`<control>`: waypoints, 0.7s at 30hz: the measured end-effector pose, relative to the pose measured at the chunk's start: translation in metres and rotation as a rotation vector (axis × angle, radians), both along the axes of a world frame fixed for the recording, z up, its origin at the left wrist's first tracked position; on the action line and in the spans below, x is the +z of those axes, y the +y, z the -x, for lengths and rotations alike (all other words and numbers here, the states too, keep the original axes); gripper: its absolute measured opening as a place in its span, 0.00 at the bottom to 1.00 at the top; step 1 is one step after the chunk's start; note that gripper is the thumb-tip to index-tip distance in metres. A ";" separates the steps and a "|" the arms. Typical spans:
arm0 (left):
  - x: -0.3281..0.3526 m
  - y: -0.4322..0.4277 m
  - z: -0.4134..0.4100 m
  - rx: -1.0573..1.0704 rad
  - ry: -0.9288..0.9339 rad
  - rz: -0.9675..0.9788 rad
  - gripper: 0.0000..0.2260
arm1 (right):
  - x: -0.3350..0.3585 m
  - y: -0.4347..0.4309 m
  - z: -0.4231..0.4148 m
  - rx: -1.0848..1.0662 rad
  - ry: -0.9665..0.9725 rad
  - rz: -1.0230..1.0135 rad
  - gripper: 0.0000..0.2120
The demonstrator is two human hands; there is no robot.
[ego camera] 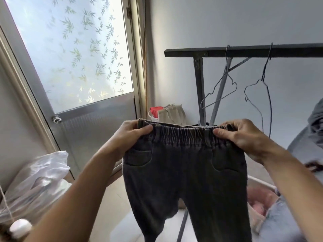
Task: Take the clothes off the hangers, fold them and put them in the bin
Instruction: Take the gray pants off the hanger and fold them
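dark kids' pants (185, 172), elastic waist, 2 pockets

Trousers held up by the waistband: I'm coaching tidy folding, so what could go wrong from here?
The left hand and right hand pinch only the waistband corners of the trousers, so the hanging legs may twist when folded in mid-air. The empty hangers behind could snag the fabric.

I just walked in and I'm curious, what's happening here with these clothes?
A person is holding up a pair of dark trousers by the elastic waistband, left hand pinching one end and right hand the other. The trousers hang full length, not yet folded. Behind them, two bare wire hangers hang on the dark rail. A bin at lower right already holds something pink.
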State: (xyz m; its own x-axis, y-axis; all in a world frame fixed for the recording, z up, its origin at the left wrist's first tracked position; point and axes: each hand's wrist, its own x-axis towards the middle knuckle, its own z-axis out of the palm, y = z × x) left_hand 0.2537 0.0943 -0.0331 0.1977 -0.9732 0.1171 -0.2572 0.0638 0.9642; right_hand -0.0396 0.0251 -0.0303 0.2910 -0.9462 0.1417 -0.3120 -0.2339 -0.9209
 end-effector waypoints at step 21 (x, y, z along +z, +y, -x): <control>-0.027 0.015 0.124 0.202 0.045 0.473 0.06 | -0.016 0.065 -0.070 -0.157 -0.491 0.214 0.16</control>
State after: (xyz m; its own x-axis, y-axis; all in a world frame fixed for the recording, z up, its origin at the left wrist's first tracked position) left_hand 0.1295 0.1088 -0.0599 0.3909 -0.7575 0.5228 -0.2687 0.4493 0.8520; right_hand 0.0305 0.0900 -0.0464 0.0004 -0.9079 0.4193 0.0961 -0.4173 -0.9037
